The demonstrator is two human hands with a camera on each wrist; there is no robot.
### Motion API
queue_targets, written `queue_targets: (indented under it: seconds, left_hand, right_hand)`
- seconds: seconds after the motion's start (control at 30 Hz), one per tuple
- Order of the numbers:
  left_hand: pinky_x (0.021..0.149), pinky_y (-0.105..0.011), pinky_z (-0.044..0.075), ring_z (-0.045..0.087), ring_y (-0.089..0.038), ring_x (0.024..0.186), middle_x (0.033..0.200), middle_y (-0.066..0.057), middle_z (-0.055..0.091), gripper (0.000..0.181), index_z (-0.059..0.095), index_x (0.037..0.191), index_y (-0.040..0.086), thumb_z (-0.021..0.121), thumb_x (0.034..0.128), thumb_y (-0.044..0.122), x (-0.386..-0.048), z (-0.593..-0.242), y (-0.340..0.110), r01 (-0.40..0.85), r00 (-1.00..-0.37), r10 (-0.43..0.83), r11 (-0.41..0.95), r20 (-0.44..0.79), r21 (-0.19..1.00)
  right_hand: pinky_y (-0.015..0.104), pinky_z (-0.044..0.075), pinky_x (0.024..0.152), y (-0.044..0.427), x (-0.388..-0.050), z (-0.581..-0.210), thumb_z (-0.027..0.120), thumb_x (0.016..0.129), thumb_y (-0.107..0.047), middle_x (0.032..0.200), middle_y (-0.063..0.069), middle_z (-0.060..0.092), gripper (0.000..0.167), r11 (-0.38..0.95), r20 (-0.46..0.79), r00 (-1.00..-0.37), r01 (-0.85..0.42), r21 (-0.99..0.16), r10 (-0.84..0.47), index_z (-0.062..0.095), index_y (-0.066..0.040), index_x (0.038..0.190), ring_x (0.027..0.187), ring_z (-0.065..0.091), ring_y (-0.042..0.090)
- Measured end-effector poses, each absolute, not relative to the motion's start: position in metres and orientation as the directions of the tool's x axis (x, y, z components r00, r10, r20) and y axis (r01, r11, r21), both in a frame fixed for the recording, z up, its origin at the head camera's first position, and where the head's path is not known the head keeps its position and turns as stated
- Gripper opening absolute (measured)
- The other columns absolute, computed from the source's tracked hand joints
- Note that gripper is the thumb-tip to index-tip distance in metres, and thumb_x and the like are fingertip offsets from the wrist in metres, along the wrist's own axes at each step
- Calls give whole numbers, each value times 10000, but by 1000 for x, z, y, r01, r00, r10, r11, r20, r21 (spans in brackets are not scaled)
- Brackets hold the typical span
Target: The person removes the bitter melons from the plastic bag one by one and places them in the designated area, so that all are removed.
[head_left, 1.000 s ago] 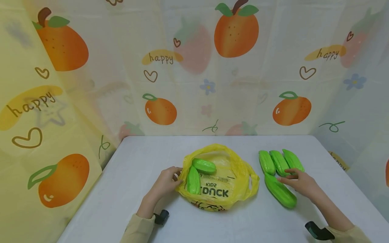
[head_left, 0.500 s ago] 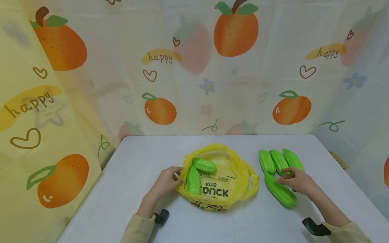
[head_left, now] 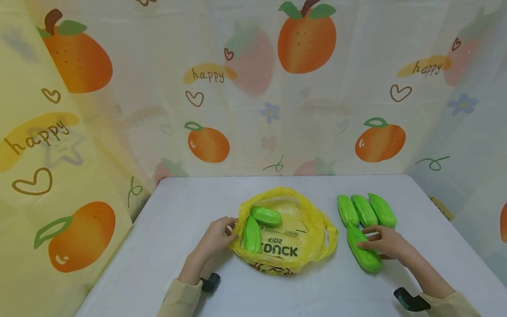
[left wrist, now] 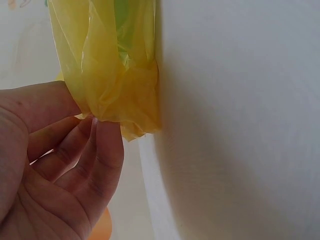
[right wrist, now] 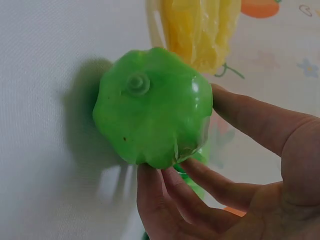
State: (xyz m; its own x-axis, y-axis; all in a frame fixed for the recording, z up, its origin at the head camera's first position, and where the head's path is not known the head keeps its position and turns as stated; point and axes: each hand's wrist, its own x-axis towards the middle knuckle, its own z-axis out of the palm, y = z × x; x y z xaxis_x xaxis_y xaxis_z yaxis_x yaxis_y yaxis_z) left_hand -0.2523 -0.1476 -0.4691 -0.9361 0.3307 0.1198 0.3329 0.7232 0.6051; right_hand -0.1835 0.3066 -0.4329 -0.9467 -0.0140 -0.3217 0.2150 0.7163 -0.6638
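Note:
A yellow plastic bag (head_left: 305, 246) lies on the table with its mouth spread, two shiny green cucumbers (head_left: 266, 216) inside it. My left hand (head_left: 215, 237) pinches the bag's left rim; in the left wrist view, thumb and fingertips meet on the crumpled film. To the right of the bag, my right hand (head_left: 386, 243) grips the nearest cucumber (head_left: 366, 259) between thumb and fingers. The right wrist view shows its ribbed, rounded end, with the thumb on one side and fingertips on another. Behind it, three more cucumbers (head_left: 364, 211) lie side by side.
A white-covered table (head_left: 190, 198) holds everything. A fruit-printed curtain (head_left: 245, 132) stands along its back and both sides. The bag's handle loop (head_left: 332, 237) sticks out toward the right. Each wrist wears a black camera mount (head_left: 211, 283).
My right hand has moved down onto the nearest cucumber and now grips it; that cucumber has turned slightly. The left hand and bag stay where they were.

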Motion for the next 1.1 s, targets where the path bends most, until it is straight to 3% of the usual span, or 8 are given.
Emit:
queue_targets:
  seconds: [0.7, 1.1]
  left_hand:
    - [593, -199, 487, 575, -112, 754, 970, -56, 659, 384, 645, 1170, 41, 732, 796, 57, -252, -469, -146, 337, -935, 332, 720, 126, 607]
    - [597, -200, 490, 578, -111, 757, 969, -51, 662, 386, 644, 1172, 40, 733, 798, 65, -252, -468, -148, 340, -934, 330, 717, 133, 609]
  right_hand:
    - [407, 569, 712, 310, -181, -429, 665, 860, -424, 1213, 344, 540, 750, 720, -317, -948, 199, -665, -30, 419, 121, 1312, 1005, 617, 375]
    - [414, 557, 792, 303, -195, -404, 618, 885, -461, 1257, 334, 521, 734, 743, -212, -977, 147, -653, 7, 429, 95, 1325, 1038, 596, 391]
